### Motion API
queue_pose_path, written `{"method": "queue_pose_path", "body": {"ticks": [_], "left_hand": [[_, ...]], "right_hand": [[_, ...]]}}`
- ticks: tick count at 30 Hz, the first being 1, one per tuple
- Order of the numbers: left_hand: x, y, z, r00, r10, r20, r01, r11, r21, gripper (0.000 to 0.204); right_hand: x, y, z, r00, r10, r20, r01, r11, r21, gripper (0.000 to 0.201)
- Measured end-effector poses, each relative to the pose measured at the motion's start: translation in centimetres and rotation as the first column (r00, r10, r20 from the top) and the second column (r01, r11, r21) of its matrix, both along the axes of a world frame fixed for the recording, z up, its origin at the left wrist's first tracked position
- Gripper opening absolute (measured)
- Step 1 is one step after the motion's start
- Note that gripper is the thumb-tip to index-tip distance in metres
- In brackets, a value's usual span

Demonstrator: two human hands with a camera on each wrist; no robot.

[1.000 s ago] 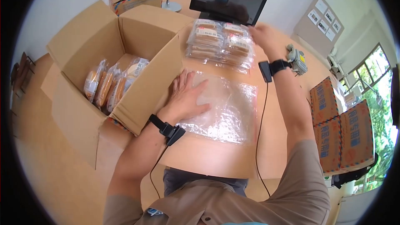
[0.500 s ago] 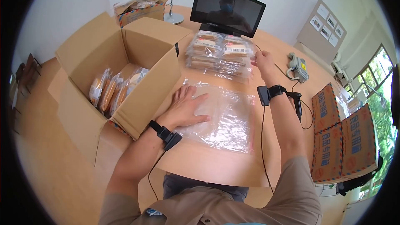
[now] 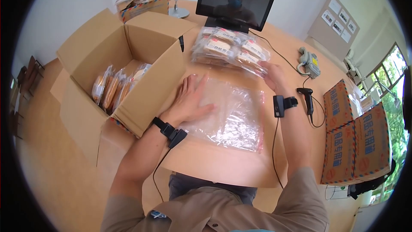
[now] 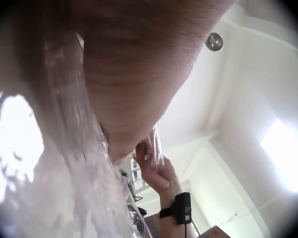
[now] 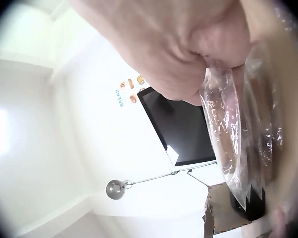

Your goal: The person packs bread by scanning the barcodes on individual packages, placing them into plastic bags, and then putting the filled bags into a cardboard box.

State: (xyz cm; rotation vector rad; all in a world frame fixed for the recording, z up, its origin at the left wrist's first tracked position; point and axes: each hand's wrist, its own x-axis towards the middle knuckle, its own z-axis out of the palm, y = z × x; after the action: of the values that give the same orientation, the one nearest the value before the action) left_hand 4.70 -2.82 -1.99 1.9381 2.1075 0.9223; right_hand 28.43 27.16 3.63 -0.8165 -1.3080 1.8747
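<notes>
My left hand [image 3: 191, 103] rests spread, palm down, on the left part of a flat clear plastic bag [image 3: 236, 118] on the table. Beyond it, bags of bread [image 3: 221, 45] lie piled in front of the monitor. My right hand [image 3: 274, 76] pinches the near right corner of a clear bag of bread [image 3: 251, 60] on that pile. In the left wrist view, clear film hangs from the right hand's fingers [image 4: 145, 148]. Wrapped bread [image 5: 228, 119] shows just below the right hand [image 5: 188, 49] in the right wrist view; its fingertips are partly hidden there.
At left an open carton [image 3: 156, 92] holds several wrapped breads [image 3: 112, 88]. A smaller carton [image 3: 148, 9] and lamp base [image 3: 178, 13] stand behind. The monitor [image 3: 234, 6], telephone [image 3: 309, 62], scanner [image 3: 307, 99] and printed cartons [image 3: 354, 141] are further right.
My right hand has come nearer and lower, and bread bags at the pile's right have shifted toward me with it. The left hand has stayed on the flat bag. The head view has shifted slightly.
</notes>
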Motion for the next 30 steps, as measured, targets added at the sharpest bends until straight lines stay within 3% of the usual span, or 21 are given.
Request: {"method": "queue_pose_path", "body": {"ticks": [3, 4, 6, 10, 12, 14, 16, 20, 23, 25, 26, 28, 29, 30], "left_hand": [[0.3, 0.2, 1.3, 0.988, 0.022, 0.15, -0.041, 0.991, 0.127, 0.101], [0.3, 0.3, 1.2, 0.987, 0.026, 0.157, -0.045, 0.992, 0.118, 0.101], [0.3, 0.6, 1.0, 0.992, 0.046, 0.114, -0.077, 0.957, 0.279, 0.085], [0.5, 0.2, 1.4, 0.975, 0.175, 0.137, -0.202, 0.954, 0.22, 0.072], [0.0, -0.1, 1.9, 0.954, 0.043, 0.298, -0.104, 0.976, 0.192, 0.065], [0.3, 0.0, 2.0, 0.957, 0.045, 0.286, -0.108, 0.972, 0.207, 0.063], [0.4, 0.2, 1.5, 0.961, 0.044, 0.274, -0.108, 0.969, 0.222, 0.061], [-0.4, 1.0, -0.7, 0.956, 0.067, 0.286, -0.104, 0.988, 0.116, 0.059], [-0.8, 1.4, -1.1, 0.937, 0.097, 0.335, -0.126, 0.99, 0.068, 0.055], [-0.7, 1.3, -1.3, 0.922, 0.094, 0.375, -0.128, 0.99, 0.064, 0.055], [-0.4, 1.0, -0.7, 0.945, 0.081, 0.317, -0.103, 0.993, 0.054, 0.058], [-0.1, 0.1, 0.8, 0.963, 0.058, 0.263, -0.072, 0.996, 0.044, 0.061], [-0.1, -0.5, 1.7, 0.994, 0.008, 0.11, -0.009, 1.0, 0.01, 0.066], [0.0, -0.7, 2.1, 0.998, -0.049, -0.046, 0.048, 0.998, -0.032, 0.072]], "right_hand": [[2.0, -3.5, 0.6, 0.998, 0.03, 0.059, -0.033, 0.999, 0.041, 0.057], [2.8, -5.0, 0.8, 0.995, 0.011, 0.103, -0.021, 0.995, 0.098, 0.058], [4.5, -7.3, 0.4, 0.99, -0.002, 0.14, -0.01, 0.996, 0.089, 0.061], [7.7, -12.7, -0.2, 0.967, 0.041, 0.25, -0.047, 0.999, 0.02, 0.067], [8.3, -15.6, -0.2, 0.945, 0.038, 0.326, -0.018, 0.998, -0.063, 0.068], [9.3, -16.7, -1.4, 0.942, 0.059, 0.33, -0.039, 0.997, -0.066, 0.067], [9.5, -18.3, -1.8, 0.95, 0.028, 0.309, -0.041, 0.999, 0.035, 0.065], [9.7, -19.6, -2.1, 0.969, 0.039, 0.242, -0.05, 0.998, 0.039, 0.066], [9.6, -21.9, -0.4, 0.959, 0.098, 0.267, -0.09, 0.995, -0.041, 0.069], [9.8, -23.1, -0.5, 0.895, 0.159, 0.417, -0.173, 0.985, -0.003, 0.07], [9.7, -23.3, -0.9, 0.895, 0.151, 0.42, -0.165, 0.986, -0.005, 0.07], [9.5, -23.3, -1.7, 0.914, 0.066, 0.4, -0.134, 0.98, 0.144, 0.065], [9.8, -22.9, -1.7, 0.914, 0.059, 0.402, -0.127, 0.981, 0.147, 0.065], [10.4, -22.1, -1.5, 0.86, 0.053, 0.508, -0.204, 0.948, 0.245, 0.057]]}}
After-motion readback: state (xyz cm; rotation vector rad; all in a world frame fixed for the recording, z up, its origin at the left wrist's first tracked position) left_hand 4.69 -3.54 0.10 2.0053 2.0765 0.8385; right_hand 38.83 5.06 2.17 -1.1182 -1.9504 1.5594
